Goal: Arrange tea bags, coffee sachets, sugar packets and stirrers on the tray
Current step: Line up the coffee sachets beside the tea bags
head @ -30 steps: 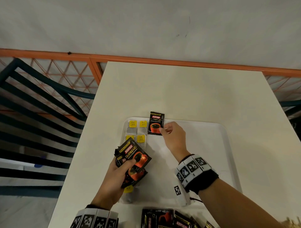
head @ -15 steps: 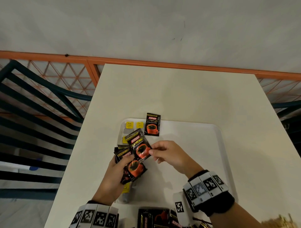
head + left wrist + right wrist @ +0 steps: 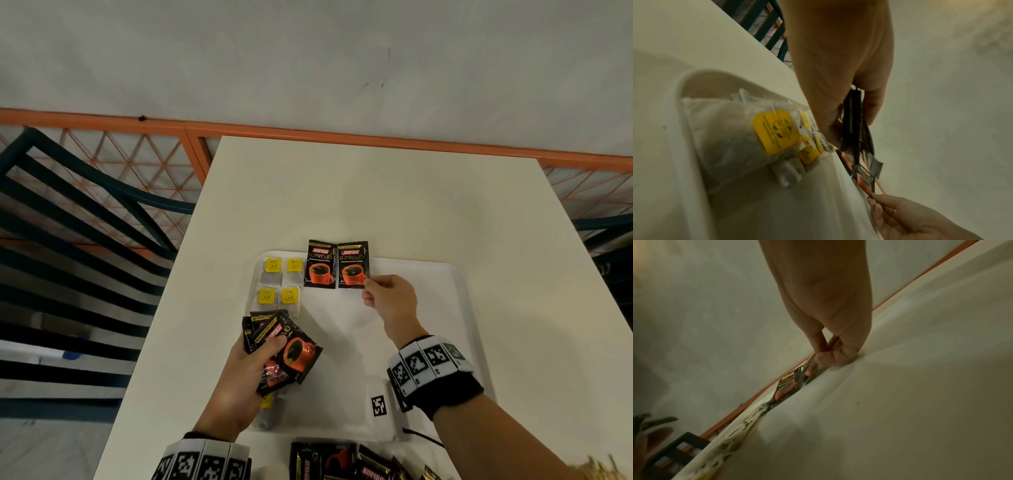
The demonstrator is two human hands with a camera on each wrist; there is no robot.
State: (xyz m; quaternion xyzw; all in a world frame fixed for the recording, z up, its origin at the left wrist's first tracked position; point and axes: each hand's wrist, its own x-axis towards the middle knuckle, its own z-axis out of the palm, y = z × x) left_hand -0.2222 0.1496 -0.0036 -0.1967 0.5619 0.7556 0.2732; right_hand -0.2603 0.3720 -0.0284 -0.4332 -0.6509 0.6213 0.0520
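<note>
A white tray (image 3: pixel 459 308) lies on the white table. Several tea bags with yellow tags (image 3: pixel 281 281) fill its far left corner. Two black Kopiko coffee sachets lie side by side at the tray's far edge: one (image 3: pixel 320 263) lies free, and my right hand (image 3: pixel 371 286) pinches the lower right corner of the other (image 3: pixel 352 264). My left hand (image 3: pixel 263 356) grips a fanned stack of coffee sachets (image 3: pixel 291 349) above the tray's near left part. In the left wrist view the stack (image 3: pixel 854 123) hangs between thumb and fingers, over the tea bags (image 3: pixel 774 131).
More coffee sachets (image 3: pixel 346 462) lie on the table by its near edge, in front of the tray. A dark slatted chair (image 3: pixel 75 240) stands left of the table, an orange lattice rail (image 3: pixel 308 135) behind it. A pale bundle shows at the bottom right corner (image 3: pixel 596 467).
My right hand took a sachet from the stack in my left hand and carried it to the tray's far edge, beside the first sachet. The left hand dropped slightly toward me.
</note>
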